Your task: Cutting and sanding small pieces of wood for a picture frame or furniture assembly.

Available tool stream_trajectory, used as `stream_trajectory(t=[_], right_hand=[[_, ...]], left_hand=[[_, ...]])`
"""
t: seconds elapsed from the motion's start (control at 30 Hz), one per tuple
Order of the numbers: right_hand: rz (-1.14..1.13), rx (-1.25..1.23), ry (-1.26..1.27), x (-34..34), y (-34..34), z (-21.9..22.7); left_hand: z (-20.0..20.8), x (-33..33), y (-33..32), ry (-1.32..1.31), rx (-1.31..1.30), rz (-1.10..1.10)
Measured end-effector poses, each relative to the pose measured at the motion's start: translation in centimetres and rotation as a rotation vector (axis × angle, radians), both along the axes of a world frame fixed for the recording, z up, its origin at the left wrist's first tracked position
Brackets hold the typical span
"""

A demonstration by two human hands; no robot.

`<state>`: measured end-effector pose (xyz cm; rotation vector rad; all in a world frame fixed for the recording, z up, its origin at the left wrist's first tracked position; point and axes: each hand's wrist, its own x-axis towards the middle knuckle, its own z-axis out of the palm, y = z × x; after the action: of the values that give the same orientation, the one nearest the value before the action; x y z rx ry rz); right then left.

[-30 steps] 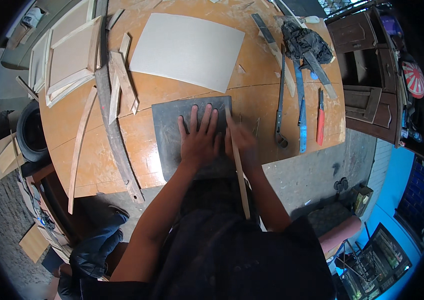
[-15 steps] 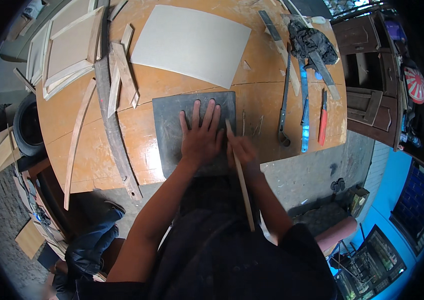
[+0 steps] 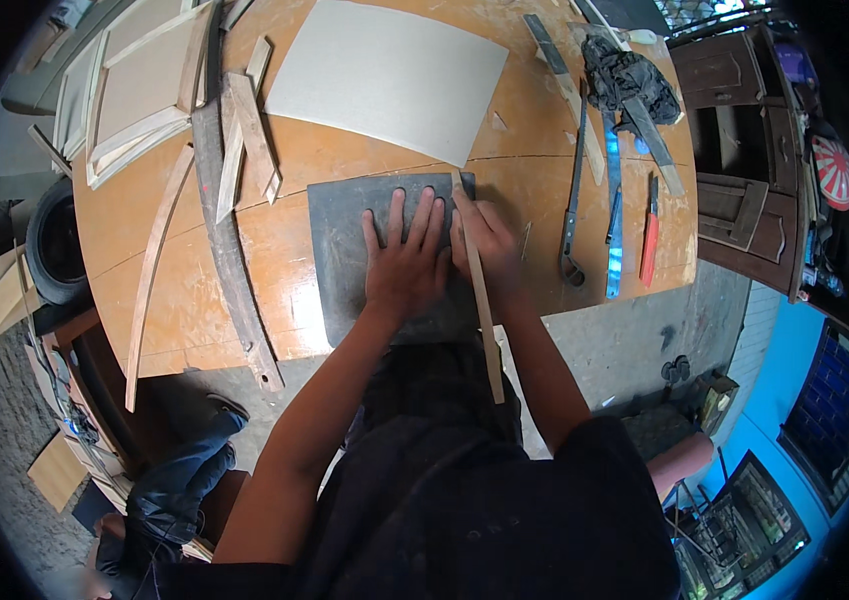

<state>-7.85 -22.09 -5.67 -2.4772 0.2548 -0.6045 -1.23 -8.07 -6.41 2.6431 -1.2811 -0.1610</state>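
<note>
A dark grey rectangular board [image 3: 339, 255] lies flat at the near edge of the wooden table [image 3: 284, 260]. My left hand [image 3: 406, 255] presses down on it, palm down with fingers spread. Along the board's right side runs a long, thin wooden strip [image 3: 490, 345], slanting from the far right corner back toward my body. My right hand [image 3: 489, 240] is closed around the strip near its far end. The strip's tip reaches the board's far right corner; whether it touches the board's edge I cannot tell.
Beyond the board lies a large pale sheet [image 3: 389, 85]. To the right are a dark metal bar [image 3: 573, 205], a blue strip [image 3: 613, 270], a red-handled tool [image 3: 649, 245] and a crumpled black bag [image 3: 629, 80]. Wooden slats [image 3: 159, 260] and frames [image 3: 149, 75] fill the left. A person [image 3: 179, 490] is at lower left.
My right hand has slid the wooden strip away from my body, along the board's right side to its far corner. My left hand stays spread on the board.
</note>
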Motion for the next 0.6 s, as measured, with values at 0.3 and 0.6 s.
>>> stream_trajectory(t=[0.3,0.6], right_hand=[[0.037,-0.047,0.053,0.0,0.1,0.6],[0.085,0.040,0.014,-3.1,1.1,-0.5]], left_hand=[[0.2,0.3,-0.3,-0.045,0.005,0.000],[0.2,0.1,0.3,0.017,-0.021,0.006]])
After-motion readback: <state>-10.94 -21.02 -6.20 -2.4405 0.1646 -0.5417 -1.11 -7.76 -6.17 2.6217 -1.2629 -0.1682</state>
